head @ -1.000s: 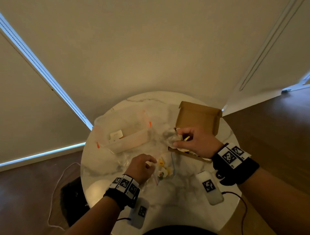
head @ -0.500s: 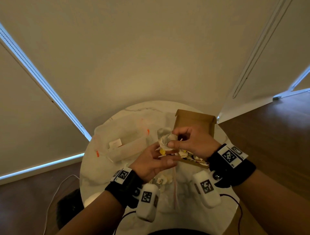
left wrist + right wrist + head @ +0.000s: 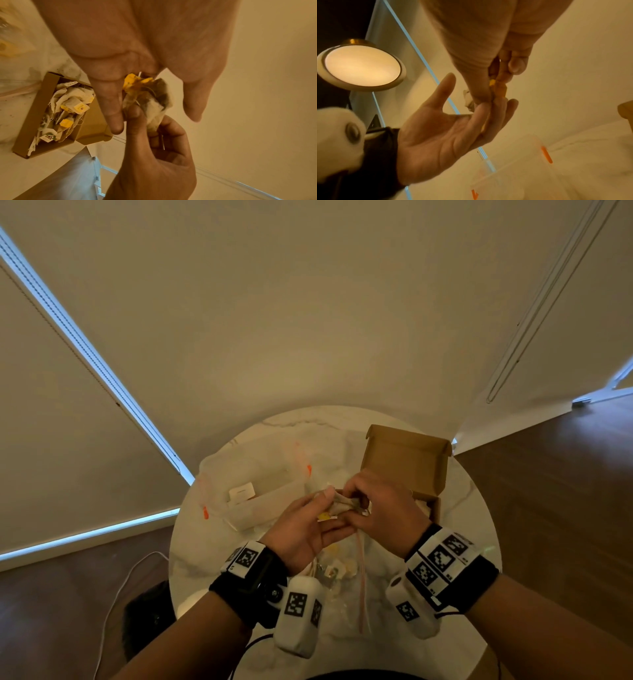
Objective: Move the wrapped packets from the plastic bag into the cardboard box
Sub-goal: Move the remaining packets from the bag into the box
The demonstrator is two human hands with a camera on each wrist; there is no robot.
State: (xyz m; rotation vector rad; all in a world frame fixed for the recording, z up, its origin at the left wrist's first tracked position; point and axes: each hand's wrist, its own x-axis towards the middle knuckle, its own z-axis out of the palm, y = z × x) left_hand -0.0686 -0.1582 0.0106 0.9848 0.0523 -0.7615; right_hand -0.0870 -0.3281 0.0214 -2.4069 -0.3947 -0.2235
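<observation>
Both hands are raised over the table and meet on a crumpled bundle of wrapped packets (image 3: pixel 342 503) with yellow tags. My right hand (image 3: pixel 363 505) pinches the bundle (image 3: pixel 150 97) from the box side. The left hand (image 3: pixel 322 518) lies palm up with straight fingers against the bundle's underside, its thumb spread apart. The brown cardboard box (image 3: pixel 407 463) stands open just behind the right hand; in the left wrist view the box (image 3: pixel 39 108) holds several packets. The clear plastic bag (image 3: pixel 346 587) lies flat on the table below the hands, with a few packets inside.
A clear plastic container (image 3: pixel 260 491) with orange clips stands left of the hands. The round marble table (image 3: pixel 459 529) is small and its edge runs close behind the box. A white cable (image 3: pixel 116 594) trails on the wooden floor at left.
The left hand left the bag on the table and rose to meet the right hand. The right hand lifted the bundle away from the box front to mid-air.
</observation>
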